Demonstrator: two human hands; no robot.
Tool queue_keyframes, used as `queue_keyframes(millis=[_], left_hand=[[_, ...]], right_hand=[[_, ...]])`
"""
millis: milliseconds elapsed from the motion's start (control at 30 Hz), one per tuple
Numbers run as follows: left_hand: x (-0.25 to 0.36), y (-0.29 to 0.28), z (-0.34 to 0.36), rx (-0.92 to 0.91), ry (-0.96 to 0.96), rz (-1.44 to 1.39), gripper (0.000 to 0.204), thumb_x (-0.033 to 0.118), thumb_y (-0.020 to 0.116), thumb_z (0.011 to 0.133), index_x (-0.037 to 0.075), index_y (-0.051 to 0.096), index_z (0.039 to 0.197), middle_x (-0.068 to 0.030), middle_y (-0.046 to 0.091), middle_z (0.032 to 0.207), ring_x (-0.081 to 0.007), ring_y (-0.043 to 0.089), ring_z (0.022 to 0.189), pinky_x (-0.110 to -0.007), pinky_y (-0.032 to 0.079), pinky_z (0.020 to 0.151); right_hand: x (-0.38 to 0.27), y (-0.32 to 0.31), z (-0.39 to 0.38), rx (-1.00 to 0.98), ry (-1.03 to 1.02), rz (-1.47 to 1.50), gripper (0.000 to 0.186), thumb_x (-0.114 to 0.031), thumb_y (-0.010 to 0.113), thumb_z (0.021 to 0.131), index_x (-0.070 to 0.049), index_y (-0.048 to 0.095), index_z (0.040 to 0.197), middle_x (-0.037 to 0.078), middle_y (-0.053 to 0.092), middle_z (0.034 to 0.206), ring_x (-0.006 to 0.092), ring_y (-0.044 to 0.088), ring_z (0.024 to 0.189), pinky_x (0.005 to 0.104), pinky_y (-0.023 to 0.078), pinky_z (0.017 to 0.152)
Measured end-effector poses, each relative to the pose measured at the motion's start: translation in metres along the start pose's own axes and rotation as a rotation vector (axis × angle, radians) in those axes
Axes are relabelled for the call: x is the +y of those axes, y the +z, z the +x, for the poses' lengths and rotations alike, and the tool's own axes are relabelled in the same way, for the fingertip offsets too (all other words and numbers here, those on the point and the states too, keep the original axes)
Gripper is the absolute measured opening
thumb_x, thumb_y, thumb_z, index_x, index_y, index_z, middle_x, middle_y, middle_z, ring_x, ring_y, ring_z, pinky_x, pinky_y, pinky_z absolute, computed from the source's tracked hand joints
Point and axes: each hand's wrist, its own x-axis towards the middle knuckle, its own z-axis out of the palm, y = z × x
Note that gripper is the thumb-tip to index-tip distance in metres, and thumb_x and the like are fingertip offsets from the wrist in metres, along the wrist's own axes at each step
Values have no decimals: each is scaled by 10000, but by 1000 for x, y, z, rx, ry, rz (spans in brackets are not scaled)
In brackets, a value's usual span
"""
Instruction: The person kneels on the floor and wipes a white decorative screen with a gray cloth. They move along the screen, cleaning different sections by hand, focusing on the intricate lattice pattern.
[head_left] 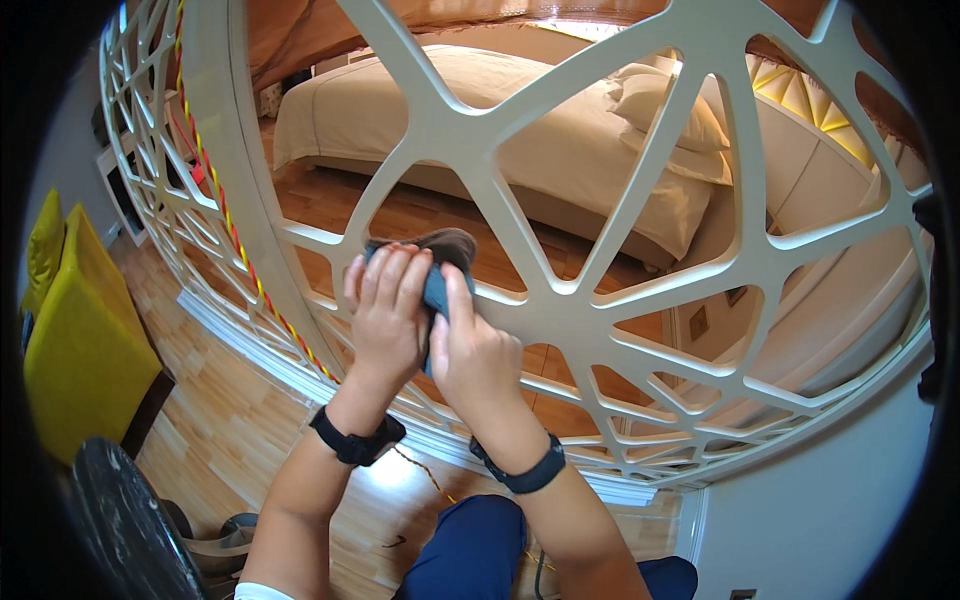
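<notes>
A cloth (436,292), blue-grey with a brown part at its top, is bunched against a strut of the cream lattice screen (560,315). My left hand (385,318) presses on it from the left with the fingers bent over it. From the right, my right hand (474,365) grips the same cloth, its index finger laid along the blue part. The two hands nearly touch. They hide the strut behind them and much of the cloth. Each wrist wears a black band.
Through the screen's openings a bed (450,120) with pale bedding and pillows shows. A red and yellow twisted cord (222,200) hangs down the screen's left post. At left stand a yellow-green chair (90,330) and a dark marbled round top (130,525). My knees are below.
</notes>
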Motion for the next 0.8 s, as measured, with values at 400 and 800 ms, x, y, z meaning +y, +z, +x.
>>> queue_keyframes(millis=[400,800], left_hand=[[120,17,-11,167,221,-182,321,192,564,928,173,664,1232,-13,595,1301,-179,549,1220,-397,241,1138],[236,41,14,-1,349,-206,385,253,495,951,129,605,1299,-82,610,1282,-205,575,1202,-396,240,1131]], right_hand=[[64,-99,-67,272,-106,-329,518,47,586,774,92,545,1288,204,688,862,297,662,607,370,539,572],[119,-167,-96,428,197,-543,497,24,560,819,-2,555,1315,187,698,938,318,693,676,411,547,575]])
